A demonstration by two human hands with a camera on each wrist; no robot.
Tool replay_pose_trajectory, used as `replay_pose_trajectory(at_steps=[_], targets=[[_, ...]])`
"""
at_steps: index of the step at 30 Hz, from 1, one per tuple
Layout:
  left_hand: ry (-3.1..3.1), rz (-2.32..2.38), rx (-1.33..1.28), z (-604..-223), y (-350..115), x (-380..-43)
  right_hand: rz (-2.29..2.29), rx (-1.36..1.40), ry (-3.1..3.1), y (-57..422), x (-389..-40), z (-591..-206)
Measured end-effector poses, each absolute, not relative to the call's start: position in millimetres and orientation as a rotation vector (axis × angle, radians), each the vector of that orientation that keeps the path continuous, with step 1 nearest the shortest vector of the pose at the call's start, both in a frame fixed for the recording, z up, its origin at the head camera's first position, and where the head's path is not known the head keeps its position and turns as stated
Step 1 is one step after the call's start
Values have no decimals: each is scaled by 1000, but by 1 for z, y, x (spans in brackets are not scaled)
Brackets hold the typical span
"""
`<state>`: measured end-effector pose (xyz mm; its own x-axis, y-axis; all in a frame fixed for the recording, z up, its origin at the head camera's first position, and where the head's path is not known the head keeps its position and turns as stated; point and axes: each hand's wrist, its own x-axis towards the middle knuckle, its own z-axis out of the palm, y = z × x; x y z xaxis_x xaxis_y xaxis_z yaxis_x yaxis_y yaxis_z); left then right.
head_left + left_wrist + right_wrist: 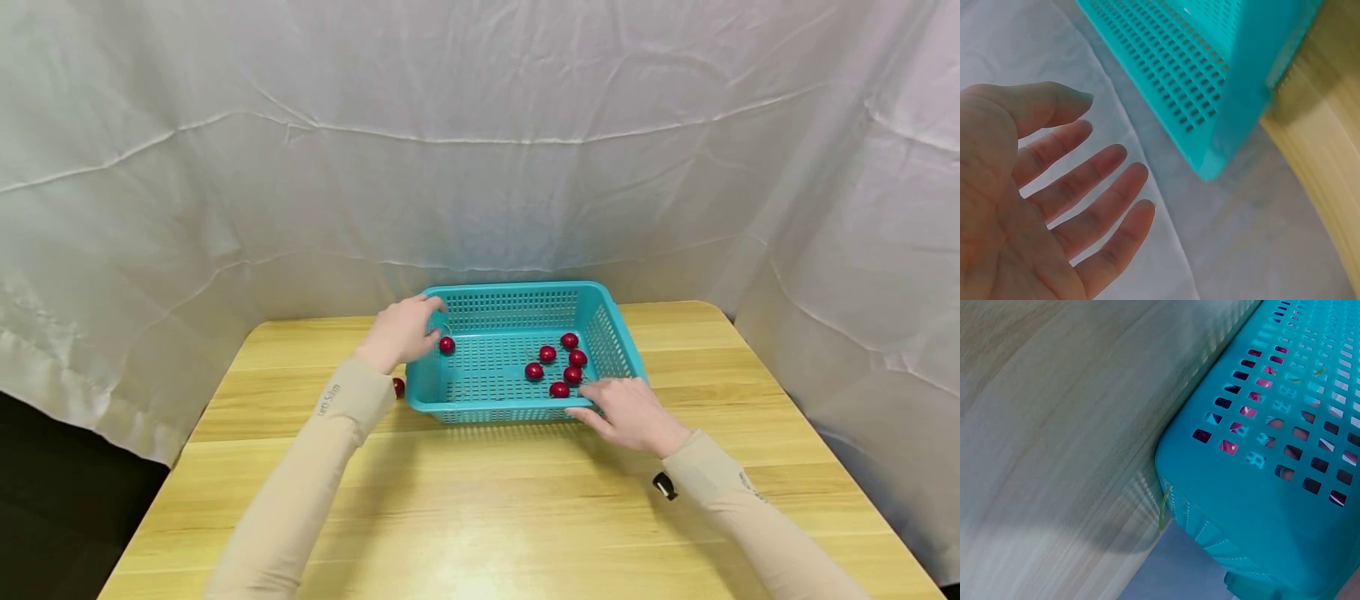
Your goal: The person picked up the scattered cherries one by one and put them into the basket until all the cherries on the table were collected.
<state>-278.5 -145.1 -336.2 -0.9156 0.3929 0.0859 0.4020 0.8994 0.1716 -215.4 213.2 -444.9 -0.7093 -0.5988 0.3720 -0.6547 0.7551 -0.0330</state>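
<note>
A turquoise plastic basket (pixel 517 406) stands on the table, its walls pierced with small holes. Several red cherries (pixel 533 372) lie inside it, mostly toward the right. My left hand (pixel 402 331) hovers at the basket's left rim, near a single cherry (pixel 447 345); the left wrist view shows its fingers loosely spread, apart from the basket, holding nothing. With my right hand (pixel 626 412) I grip the near rim by the right corner, thumb outside and fingers inside. Fingertips (pixel 1300 433) show through the holes in the right wrist view.
Another cherry (pixel 398 387) lies on the wooden table (pixel 480 508), outside the basket's left wall and partly behind my left wrist. A thin green stem (pixel 1164 507) shows by the basket's lower edge. Pale cloth (pixel 480 183) hangs behind and at both sides.
</note>
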Motion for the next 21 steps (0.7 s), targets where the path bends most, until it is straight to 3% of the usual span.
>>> replay_pose_trajectory(at_steps=[21], targets=[[-2672, -321, -521, -347, -191, -263, 229, 980, -2612, 213, -216, -443]])
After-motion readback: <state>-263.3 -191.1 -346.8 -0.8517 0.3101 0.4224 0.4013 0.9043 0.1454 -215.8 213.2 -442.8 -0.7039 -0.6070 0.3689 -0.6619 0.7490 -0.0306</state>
